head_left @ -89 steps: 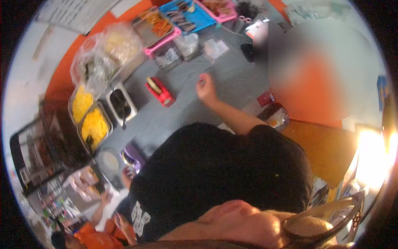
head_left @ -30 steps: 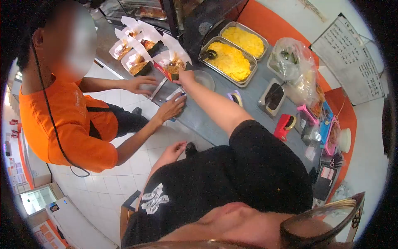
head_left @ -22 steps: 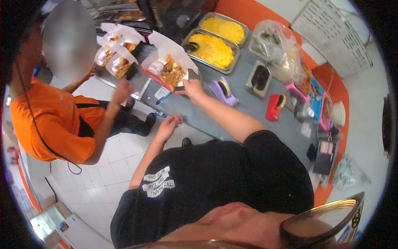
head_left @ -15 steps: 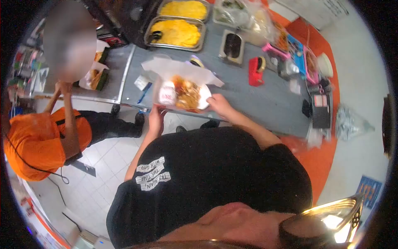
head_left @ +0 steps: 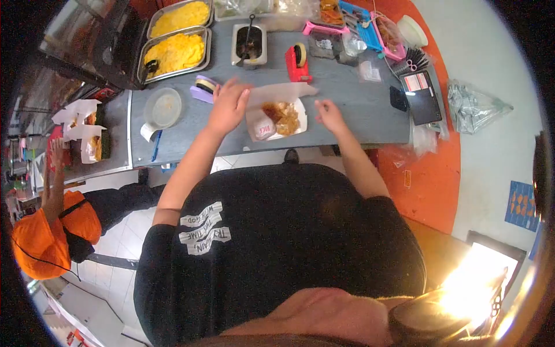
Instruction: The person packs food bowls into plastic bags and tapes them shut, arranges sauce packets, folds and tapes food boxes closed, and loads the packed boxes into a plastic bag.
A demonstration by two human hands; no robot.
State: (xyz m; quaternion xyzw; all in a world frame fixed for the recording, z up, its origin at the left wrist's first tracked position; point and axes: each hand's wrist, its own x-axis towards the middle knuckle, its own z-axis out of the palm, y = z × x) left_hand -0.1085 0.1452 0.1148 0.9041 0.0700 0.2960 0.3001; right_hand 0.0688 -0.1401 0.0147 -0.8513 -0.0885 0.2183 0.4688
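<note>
An open paper food box lies near the counter's front edge, holding brown topped food and a round wrapped item printed with red letters. My left hand is raised at the box's left, beside a purple tape dispenser; its fingers are apart and slightly blurred, with nothing seen in them. Just off the box's right side is my right hand, empty, fingers loosely bent and apart. Behind the box stands a red tape dispenser.
Yellow food fills two metal trays at the back left. A dark sauce pan with a ladle, a round plastic lid and a blue pen are around. At the far left, a co-worker in orange stands near other food boxes.
The food box, held by both hands half a second ago, now rests on the counter, released. My left hand has moved up towards the purple dispenser. The view has turned right.
</note>
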